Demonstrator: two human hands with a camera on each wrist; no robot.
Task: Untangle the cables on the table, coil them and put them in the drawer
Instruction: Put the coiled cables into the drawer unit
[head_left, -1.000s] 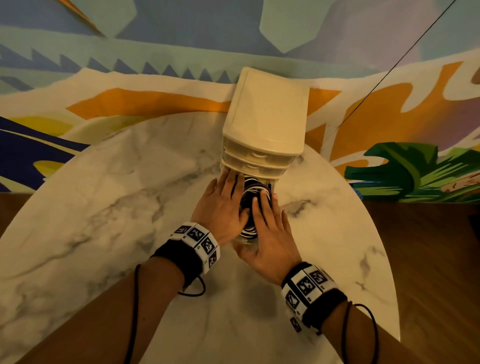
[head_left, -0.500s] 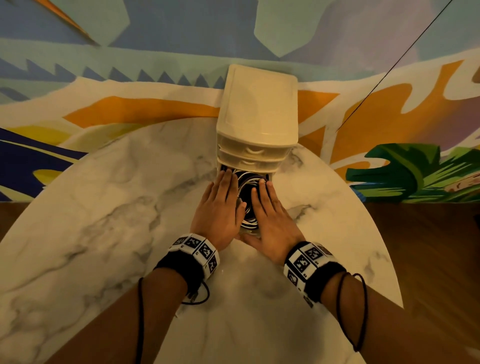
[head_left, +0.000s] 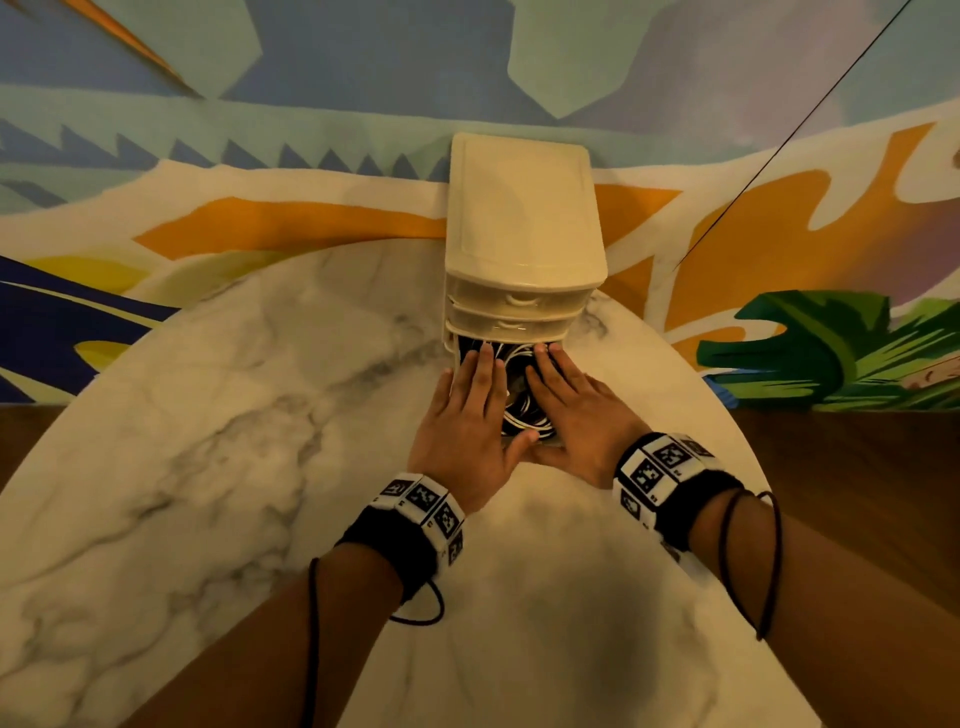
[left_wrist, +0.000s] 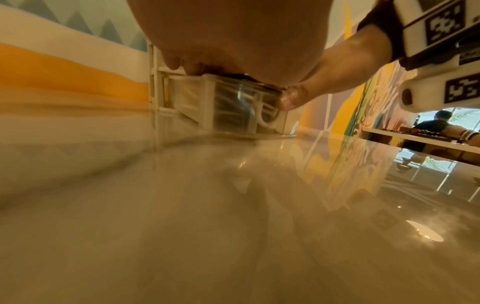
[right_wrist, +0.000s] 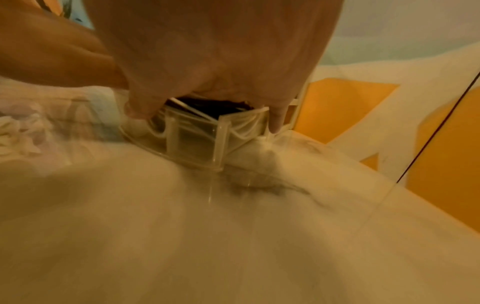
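Head view: my left hand (head_left: 470, 415) and right hand (head_left: 574, 410) lie flat, fingers straight, on the coiled black and white cables (head_left: 519, 410) in the clear plastic bottom drawer (left_wrist: 233, 107). It juts part-way from the cream three-drawer cabinet (head_left: 522, 208) on the white marble table (head_left: 208, 467), thumbs at its front.

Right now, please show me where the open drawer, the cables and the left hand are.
drawer (right_wrist: 197, 142): right wrist view, clear front corner.
cables (head_left: 519, 410): head view, coiled loops between the hands.
left hand (head_left: 462, 415): head view, back of the hand.
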